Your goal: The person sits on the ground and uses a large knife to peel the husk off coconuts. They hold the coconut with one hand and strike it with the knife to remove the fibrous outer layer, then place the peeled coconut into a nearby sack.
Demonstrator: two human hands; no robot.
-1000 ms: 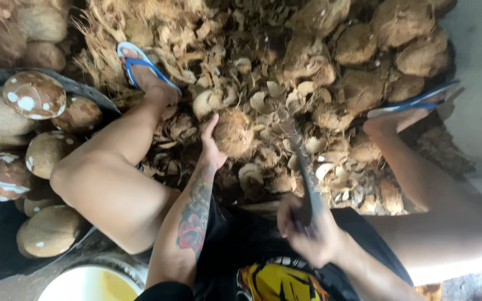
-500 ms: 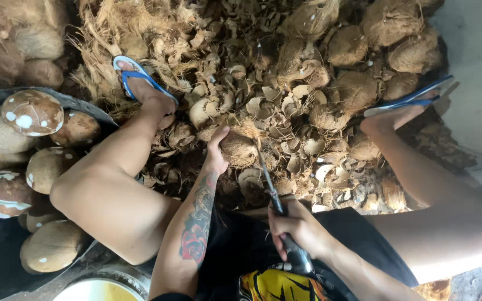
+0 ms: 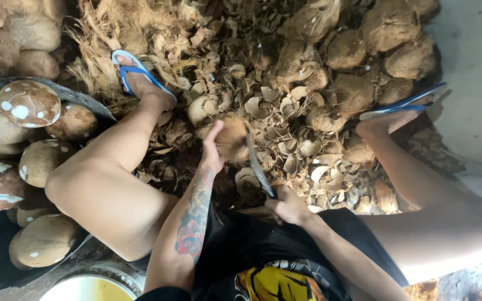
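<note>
Head view: I look straight down past my knees onto a heap of coconut husk and shell.
Far left: a dark basin holds peeled coconuts, brown with white patches, piled from upper left to lower left of the frame.
Lower left: the rim of a pale round bowl with something yellowish inside shows at the bottom edge.
Left foot: a blue sandal rests on stringy husk in the upper left.
Left hand: my tattooed forearm reaches up the centre of the frame; the hand is wrapped around the side of a fibrous brown coconut, thumb up along its left flank.
Coconut: centre of the frame, on the shell pile, pressed between my left hand and the blade.
Blade: long and dark, its edge against the coconut's right side, slanting down to the right.
Right hand: closed tight around the blade's handle, just below centre.
Right foot: a second blue sandal lies at right, beside the grey concrete floor.
</note>
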